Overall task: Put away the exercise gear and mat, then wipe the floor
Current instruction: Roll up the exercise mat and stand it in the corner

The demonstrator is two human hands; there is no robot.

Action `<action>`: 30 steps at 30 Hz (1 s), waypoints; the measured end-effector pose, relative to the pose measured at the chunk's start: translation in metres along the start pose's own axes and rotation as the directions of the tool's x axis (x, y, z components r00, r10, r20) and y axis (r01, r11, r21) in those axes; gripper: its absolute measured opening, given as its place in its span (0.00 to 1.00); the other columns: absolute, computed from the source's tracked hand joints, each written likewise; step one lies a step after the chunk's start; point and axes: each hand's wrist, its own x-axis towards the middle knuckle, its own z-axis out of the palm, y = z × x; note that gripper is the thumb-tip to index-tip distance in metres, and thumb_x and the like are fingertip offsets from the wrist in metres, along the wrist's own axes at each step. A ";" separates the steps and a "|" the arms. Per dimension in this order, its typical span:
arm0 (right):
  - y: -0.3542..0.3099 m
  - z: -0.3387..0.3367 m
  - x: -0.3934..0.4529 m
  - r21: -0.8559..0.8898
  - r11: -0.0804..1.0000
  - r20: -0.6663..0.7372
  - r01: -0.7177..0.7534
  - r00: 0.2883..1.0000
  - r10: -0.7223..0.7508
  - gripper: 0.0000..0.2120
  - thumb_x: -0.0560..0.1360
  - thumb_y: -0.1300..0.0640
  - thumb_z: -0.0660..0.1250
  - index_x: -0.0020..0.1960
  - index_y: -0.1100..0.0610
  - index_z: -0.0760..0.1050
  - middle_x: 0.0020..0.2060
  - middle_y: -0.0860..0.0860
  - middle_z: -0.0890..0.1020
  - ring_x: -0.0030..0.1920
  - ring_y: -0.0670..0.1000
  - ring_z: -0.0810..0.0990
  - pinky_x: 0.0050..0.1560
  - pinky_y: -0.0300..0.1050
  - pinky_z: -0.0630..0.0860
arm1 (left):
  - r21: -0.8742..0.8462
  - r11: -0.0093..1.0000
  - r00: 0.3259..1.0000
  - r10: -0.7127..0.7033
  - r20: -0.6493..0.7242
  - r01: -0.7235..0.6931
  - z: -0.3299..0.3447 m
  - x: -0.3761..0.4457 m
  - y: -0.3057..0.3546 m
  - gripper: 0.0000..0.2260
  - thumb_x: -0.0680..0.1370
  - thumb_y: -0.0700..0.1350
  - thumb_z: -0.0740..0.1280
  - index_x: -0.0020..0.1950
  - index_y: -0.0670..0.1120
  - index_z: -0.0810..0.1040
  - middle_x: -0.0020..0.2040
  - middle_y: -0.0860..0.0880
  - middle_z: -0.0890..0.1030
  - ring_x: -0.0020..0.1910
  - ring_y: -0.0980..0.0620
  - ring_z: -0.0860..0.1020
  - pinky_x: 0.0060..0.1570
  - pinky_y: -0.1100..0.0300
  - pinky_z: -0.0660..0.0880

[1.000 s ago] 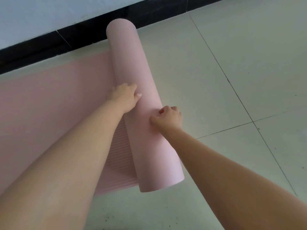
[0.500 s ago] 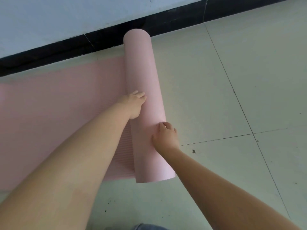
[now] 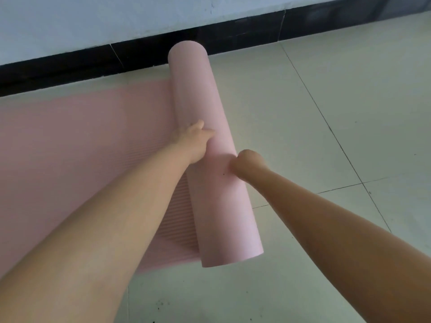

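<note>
A pink exercise mat lies on the tiled floor, partly rolled up. Its rolled part forms a thick cylinder running from the wall toward me. The flat, ribbed part stretches out to the left. My left hand presses on the left side of the roll near its middle, fingers laid over it. My right hand rests on the roll's right side a little nearer me, fingers curled under and hidden.
Pale floor tiles with dark grout lines spread to the right and in front. A black skirting strip runs below a light blue wall just behind the roll's far end. Small dark specks dot the floor near me.
The roll has turned a little further left over the flat mat. My left hand slid up over the roll, and my right hand curled its fingers in. The view dropped slightly.
</note>
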 end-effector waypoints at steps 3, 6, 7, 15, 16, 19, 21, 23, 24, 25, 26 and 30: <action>-0.012 0.010 0.009 -0.046 0.999 -0.132 -0.011 0.991 0.005 0.10 0.77 0.60 0.54 0.38 0.61 0.67 0.41 0.54 0.71 0.44 0.55 0.68 0.33 0.40 0.64 | -0.054 0.997 0.995 0.050 -0.086 -0.055 0.000 0.007 -0.015 0.21 0.79 0.36 0.55 0.69 0.50 0.71 0.69 0.42 0.66 0.70 0.42 0.64 0.65 0.53 0.64; -0.028 0.015 0.007 0.028 0.999 -0.177 -0.033 0.983 0.037 0.09 0.76 0.60 0.56 0.46 0.61 0.75 0.39 0.54 0.72 0.43 0.55 0.69 0.28 0.38 0.60 | -0.053 0.989 0.982 0.133 -0.134 -0.141 -0.001 0.008 -0.030 0.18 0.77 0.35 0.56 0.65 0.42 0.73 0.72 0.45 0.66 0.73 0.46 0.62 0.68 0.53 0.63; -0.032 0.018 0.005 0.089 0.995 -0.180 -0.037 0.982 0.053 0.11 0.76 0.61 0.56 0.50 0.62 0.75 0.39 0.54 0.72 0.42 0.55 0.70 0.28 0.37 0.61 | -0.040 0.985 0.978 0.159 -0.133 -0.166 0.000 0.007 -0.035 0.18 0.76 0.34 0.57 0.65 0.40 0.73 0.70 0.44 0.68 0.71 0.45 0.65 0.66 0.53 0.65; -0.067 0.073 -0.045 0.170 0.984 -0.238 -0.060 0.966 0.100 0.21 0.77 0.60 0.56 0.71 0.59 0.63 0.57 0.57 0.77 0.56 0.58 0.76 0.50 0.43 0.71 | 0.051 0.966 0.967 0.254 0.019 -0.255 -0.005 -0.005 -0.107 0.21 0.83 0.47 0.51 0.76 0.57 0.57 0.70 0.42 0.68 0.69 0.42 0.67 0.62 0.54 0.68; -0.072 0.081 -0.047 0.151 0.985 -0.239 -0.089 0.963 0.123 0.20 0.78 0.60 0.55 0.69 0.61 0.66 0.59 0.57 0.77 0.59 0.58 0.75 0.52 0.44 0.72 | 0.092 0.961 0.965 0.261 0.022 -0.262 -0.004 -0.011 -0.114 0.19 0.83 0.49 0.51 0.74 0.57 0.61 0.70 0.42 0.68 0.70 0.42 0.66 0.63 0.53 0.67; -0.092 0.105 -0.055 0.057 0.990 -0.308 -0.127 0.941 0.138 0.16 0.78 0.58 0.55 0.63 0.58 0.74 0.62 0.56 0.72 0.63 0.57 0.70 0.56 0.45 0.69 | 0.096 0.958 0.959 0.278 -0.062 -0.271 0.006 -0.021 -0.131 0.16 0.82 0.50 0.55 0.68 0.50 0.72 0.69 0.42 0.67 0.71 0.43 0.63 0.66 0.51 0.65; -0.103 0.120 -0.063 0.039 0.992 -0.356 -0.121 0.926 0.127 0.15 0.78 0.57 0.57 0.61 0.55 0.75 0.66 0.55 0.67 0.66 0.56 0.64 0.62 0.45 0.65 | 0.103 0.946 0.943 0.317 -0.103 -0.306 0.013 -0.024 -0.139 0.17 0.81 0.48 0.57 0.68 0.45 0.72 0.72 0.45 0.65 0.73 0.45 0.61 0.71 0.50 0.59; -0.110 0.135 -0.072 0.092 0.987 -0.346 -0.135 0.925 0.158 0.14 0.77 0.58 0.58 0.61 0.56 0.73 0.68 0.54 0.65 0.62 0.56 0.68 0.58 0.44 0.66 | 0.084 0.942 0.940 0.331 -0.085 -0.325 0.016 -0.030 -0.149 0.19 0.81 0.49 0.57 0.69 0.41 0.70 0.72 0.44 0.67 0.71 0.42 0.65 0.70 0.50 0.62; -0.111 0.142 -0.076 0.109 0.984 -0.339 -0.139 0.926 0.169 0.14 0.77 0.59 0.58 0.61 0.57 0.72 0.66 0.55 0.68 0.56 0.55 0.70 0.52 0.42 0.67 | 0.074 0.942 0.941 0.333 -0.065 -0.328 0.015 -0.034 -0.153 0.19 0.81 0.49 0.56 0.68 0.40 0.70 0.70 0.42 0.69 0.69 0.41 0.68 0.67 0.50 0.65; -0.113 0.148 -0.081 0.110 0.985 -0.342 -0.132 0.926 0.162 0.14 0.77 0.59 0.58 0.61 0.58 0.70 0.63 0.55 0.71 0.53 0.55 0.72 0.47 0.41 0.65 | 0.076 0.942 0.942 0.332 -0.055 -0.328 0.014 -0.039 -0.158 0.19 0.82 0.49 0.55 0.69 0.41 0.69 0.69 0.41 0.70 0.68 0.40 0.69 0.65 0.50 0.67; -0.115 0.152 -0.086 0.106 0.987 -0.357 -0.118 0.922 0.149 0.14 0.77 0.60 0.58 0.62 0.58 0.68 0.61 0.55 0.72 0.53 0.55 0.73 0.46 0.40 0.64 | 0.085 0.941 0.942 0.333 -0.049 -0.328 0.013 -0.042 -0.163 0.18 0.82 0.49 0.54 0.69 0.43 0.67 0.68 0.40 0.71 0.67 0.39 0.69 0.63 0.50 0.68; -0.135 0.162 -0.097 0.016 0.983 -0.324 -0.182 0.929 0.177 0.27 0.76 0.57 0.60 0.73 0.54 0.57 0.68 0.54 0.65 0.57 0.57 0.75 0.49 0.40 0.65 | 0.098 0.942 0.946 0.313 0.079 -0.320 0.013 -0.053 -0.195 0.18 0.84 0.48 0.50 0.73 0.49 0.64 0.74 0.41 0.64 0.72 0.39 0.63 0.68 0.45 0.62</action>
